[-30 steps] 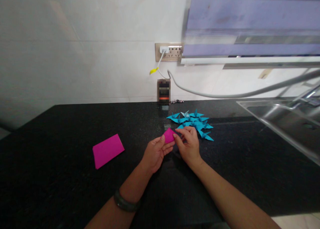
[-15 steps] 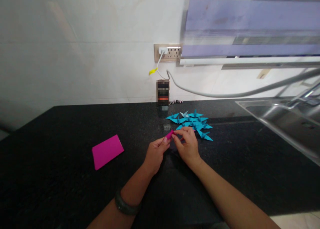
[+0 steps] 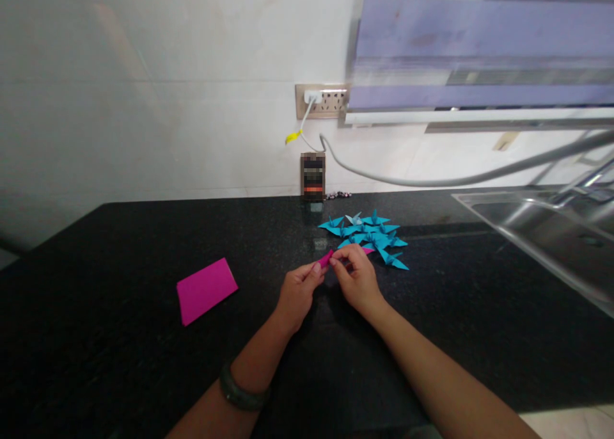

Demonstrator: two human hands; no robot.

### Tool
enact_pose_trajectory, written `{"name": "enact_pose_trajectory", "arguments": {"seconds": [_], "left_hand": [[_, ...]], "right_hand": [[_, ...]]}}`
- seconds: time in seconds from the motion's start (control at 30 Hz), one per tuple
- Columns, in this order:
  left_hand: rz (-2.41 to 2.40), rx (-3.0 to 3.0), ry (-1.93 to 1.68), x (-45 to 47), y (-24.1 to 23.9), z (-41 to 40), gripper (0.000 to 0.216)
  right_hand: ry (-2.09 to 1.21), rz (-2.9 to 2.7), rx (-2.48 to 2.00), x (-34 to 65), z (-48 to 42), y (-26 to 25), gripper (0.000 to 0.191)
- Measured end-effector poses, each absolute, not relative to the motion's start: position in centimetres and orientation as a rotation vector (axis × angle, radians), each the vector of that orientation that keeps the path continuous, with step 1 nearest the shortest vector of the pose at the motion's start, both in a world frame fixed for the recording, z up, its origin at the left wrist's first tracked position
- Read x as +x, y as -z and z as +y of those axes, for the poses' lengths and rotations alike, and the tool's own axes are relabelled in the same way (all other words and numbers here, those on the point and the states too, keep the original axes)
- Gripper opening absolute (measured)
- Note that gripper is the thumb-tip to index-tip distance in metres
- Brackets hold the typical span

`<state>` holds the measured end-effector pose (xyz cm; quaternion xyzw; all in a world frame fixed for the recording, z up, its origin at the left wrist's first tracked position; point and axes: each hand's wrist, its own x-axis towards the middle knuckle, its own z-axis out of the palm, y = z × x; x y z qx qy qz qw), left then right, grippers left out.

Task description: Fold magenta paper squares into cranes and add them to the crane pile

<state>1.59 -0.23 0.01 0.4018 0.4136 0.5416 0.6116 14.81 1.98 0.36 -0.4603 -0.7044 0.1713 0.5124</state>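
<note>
My left hand [image 3: 298, 293] and my right hand [image 3: 357, 279] meet over the black counter [image 3: 119, 247], both pinching a small folded magenta paper [image 3: 327, 258]. Only a narrow edge of that paper shows between the fingertips, and a pink tip pokes out to the right of my right hand. Just behind my hands lies a cluster of several blue paper cranes [image 3: 369, 233]. A stack of flat magenta paper [image 3: 206, 290] lies on the counter to the left of my left hand. A dark band circles my left wrist.
A steel sink [image 3: 542, 234] is set in the counter at the right. A small dark device [image 3: 313, 176] stands against the white wall, with a white cable up to a wall socket [image 3: 322, 100]. A grey hose [image 3: 455, 180] runs rightward along the wall.
A second ago the magenta paper showed as a broad flat face between my hands; it now shows only as a thin edge, folded or turned. My hands have stayed in nearly the same place.
</note>
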Motion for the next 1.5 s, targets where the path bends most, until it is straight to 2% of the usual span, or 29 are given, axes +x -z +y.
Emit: {"name": "enact_pose_trajectory", "arguments": {"seconds": [0.23, 0.57, 0.97, 1.13, 1.3, 1.43, 1.5], "left_hand": [[0.978, 0.915, -1.229, 1.4, -0.4, -0.3, 0.032], [0.985, 0.724, -1.239, 1.4, -0.7, -0.3, 0.039], [0.882, 0.634, -1.197, 0.7, -1.4, 0.0, 0.021], [0.917, 0.802, -1.244, 0.7, -1.2, 0.0, 0.027], [0.961, 0.914, -1.248, 0.8, -0.8, 0.1, 0.035], [0.977, 0.879, -1.280, 0.8, -0.7, 0.2, 0.037], [0.978, 0.863, -1.288, 0.8, -0.8, 0.2, 0.038]], "right_hand": [[-0.464, -1.730, -1.126, 14.9, 2.2, -0.3, 0.006], [-0.356, -1.916, -0.993, 15.2, 1.8, -0.9, 0.011], [-0.458, -2.021, -0.885, 15.8, 1.3, -1.8, 0.008], [-0.413, -2.119, -0.872, 16.1, 1.3, -1.6, 0.022], [-0.310, -2.252, -0.880, 16.0, 1.3, -1.6, 0.019], [-0.348, -2.303, -0.863, 15.8, 0.8, -1.9, 0.032], [-0.399, -2.234, -0.863, 15.6, 0.7, -1.8, 0.019]]}}
